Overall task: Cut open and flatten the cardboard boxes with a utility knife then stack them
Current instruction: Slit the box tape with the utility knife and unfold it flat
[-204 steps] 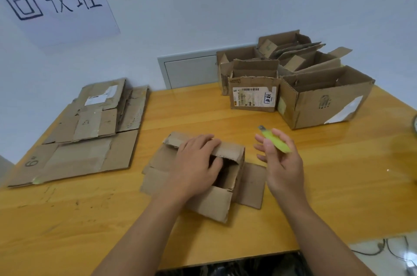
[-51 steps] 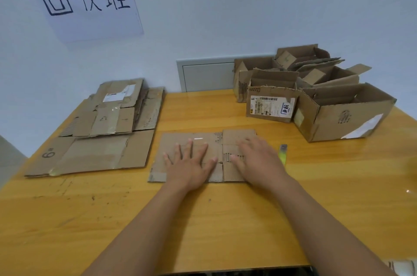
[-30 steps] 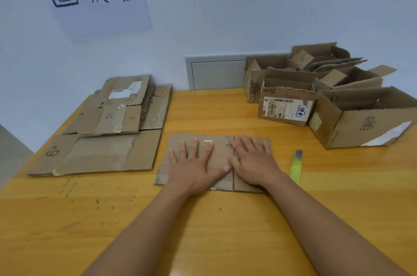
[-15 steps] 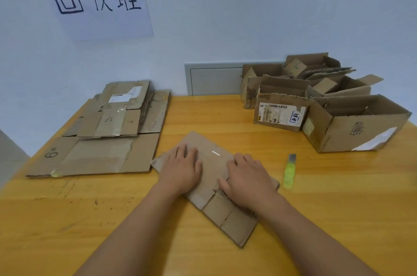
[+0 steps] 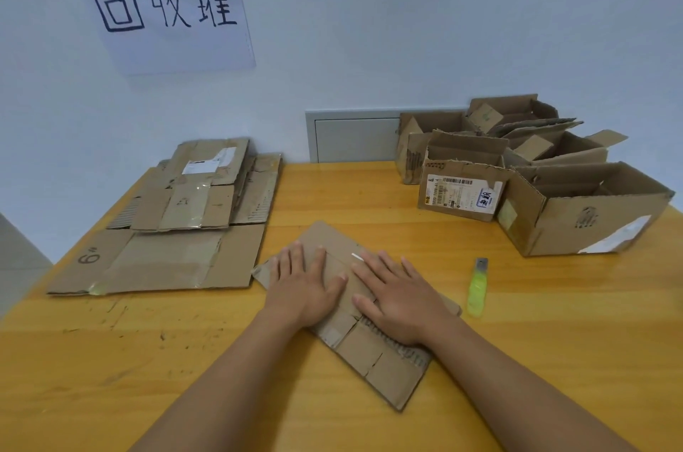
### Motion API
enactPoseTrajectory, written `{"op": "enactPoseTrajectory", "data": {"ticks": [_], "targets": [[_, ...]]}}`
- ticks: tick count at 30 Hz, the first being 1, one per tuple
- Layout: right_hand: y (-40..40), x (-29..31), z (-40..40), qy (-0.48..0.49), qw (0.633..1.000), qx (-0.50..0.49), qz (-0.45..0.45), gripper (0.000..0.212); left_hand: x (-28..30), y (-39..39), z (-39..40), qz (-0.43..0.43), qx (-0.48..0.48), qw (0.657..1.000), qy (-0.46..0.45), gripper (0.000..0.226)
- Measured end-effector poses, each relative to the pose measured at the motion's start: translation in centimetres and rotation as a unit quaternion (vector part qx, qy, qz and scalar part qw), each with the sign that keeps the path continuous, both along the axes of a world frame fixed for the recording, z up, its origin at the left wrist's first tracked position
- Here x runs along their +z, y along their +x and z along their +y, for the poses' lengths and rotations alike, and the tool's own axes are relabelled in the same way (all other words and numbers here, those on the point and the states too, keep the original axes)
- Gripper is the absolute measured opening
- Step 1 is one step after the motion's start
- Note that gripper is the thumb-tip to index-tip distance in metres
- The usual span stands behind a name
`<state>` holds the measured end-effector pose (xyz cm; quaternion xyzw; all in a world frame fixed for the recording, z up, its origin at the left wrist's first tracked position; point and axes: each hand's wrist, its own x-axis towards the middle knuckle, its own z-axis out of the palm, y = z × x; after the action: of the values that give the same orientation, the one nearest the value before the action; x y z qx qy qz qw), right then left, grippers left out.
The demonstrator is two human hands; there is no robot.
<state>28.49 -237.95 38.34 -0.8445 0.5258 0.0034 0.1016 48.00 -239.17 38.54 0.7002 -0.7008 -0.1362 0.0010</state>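
Left hand [image 5: 301, 285]: grip wide, fingers flat, pressing the flattened box [image 5: 384, 359].
Right hand [image 5: 401, 300]: same, palm down beside it.
Flattened box: askew on desk [image 5: 554, 359], near stack [image 5: 177, 226].
Knife [image 5: 477, 287]: desk, right of hands.

The person's body shows as two forearms ending in the left hand [image 5: 303, 289] and the right hand [image 5: 401, 298]. Both forearms are bare up to the frame edge, no sleeve being in view. Both hands are bare, with short, unpainted fingernails.
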Motion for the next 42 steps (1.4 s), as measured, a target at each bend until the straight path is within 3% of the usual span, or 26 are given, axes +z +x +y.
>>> {"op": "enactPoseTrajectory", "data": {"ticks": [6,19,22,27,31,34,36,39,41,42], "targets": [[-0.6,-0.5,2.3,0.023,0.999,-0.039,-0.011,0.068,-0.4,-0.2,0.0,-0.006,-0.023,0.999,-0.022,0.069],[-0.4,-0.9,2.6,-0.009,0.995,-0.092,-0.048,0.065,-0.1,-0.4,0.2,-0.014,-0.012,0.999,-0.031,0.081],[-0.3,-0.5,2.2,-0.002,0.984,-0.159,-0.079,0.061,0.5,-0.9,1.1,-0.011,0.013,0.997,-0.078,0.085],[0.0,-0.4,2.5,-0.056,0.980,-0.178,-0.076,0.057,1.6,-1.9,3.8,-0.050,0.061,0.987,-0.139,0.076],[0.2,-0.3,2.7,-0.082,0.975,-0.190,-0.079,0.053,1.7,-1.9,6.8,-0.023,0.073,0.992,-0.099,0.067],[0.1,-0.1,2.4,-0.065,0.972,-0.206,-0.090,0.054,1.6,-2.4,8.5,0.097,0.093,0.989,-0.059,0.069],[0.0,0.2,1.9,-0.037,0.966,-0.227,-0.115,0.057,2.1,-3.2,9.1,0.244,0.136,0.958,-0.065,0.076],[-0.1,0.7,1.3,-0.008,0.950,-0.266,-0.163,0.054,3.2,-4.1,9.0,0.432,0.248,0.860,-0.113,0.079],[-0.1,0.9,1.2,-0.006,0.939,-0.285,-0.190,0.050,3.7,-3.8,8.7,0.507,0.307,0.796,-0.120,0.076],[-0.2,1.0,1.3,-0.007,0.934,-0.291,-0.205,0.048,3.7,-3.6,8.5,0.522,0.320,0.782,-0.117,0.074]]}}
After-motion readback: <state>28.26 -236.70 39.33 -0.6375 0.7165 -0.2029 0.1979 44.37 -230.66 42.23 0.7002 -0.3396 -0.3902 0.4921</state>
